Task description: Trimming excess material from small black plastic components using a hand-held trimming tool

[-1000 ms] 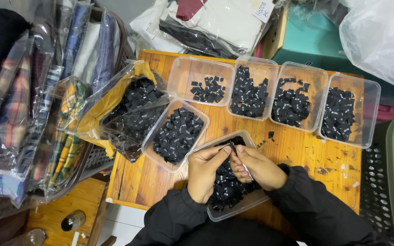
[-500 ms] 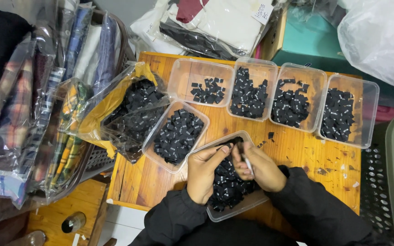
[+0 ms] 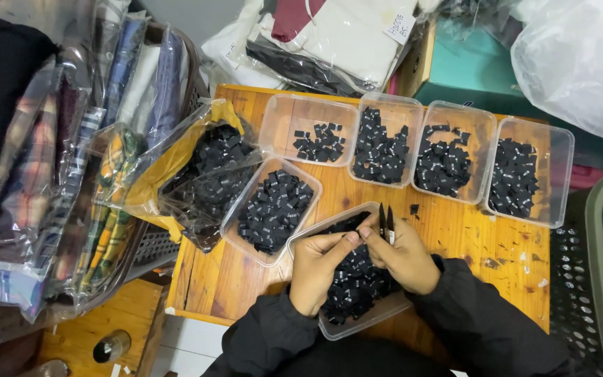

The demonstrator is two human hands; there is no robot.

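Hands drawn together over the nearest tub, snips now pointing up and away.

Since a second ago the right hand [image 3: 403,255] has lifted clear of the heap, and its small black thread snips [image 3: 385,222] stand with blades parted above the knuckles; the left hand [image 3: 319,269] has closed in, fingertips pinching a small black woven label [image 3: 354,236] against the right thumb, which suggests one label is being trimmed or separated. Both hands are clenched, each gripping its own thing. Below them sits the clear, thin-walled rectangular plastic tub [image 3: 357,327], heaped with matt black folded labels. Five like tubs [image 3: 560,174] stand beyond on the scuffed orange wooden counter [image 3: 483,241], beside a crinkled clear plastic bag of labels [image 3: 207,171].
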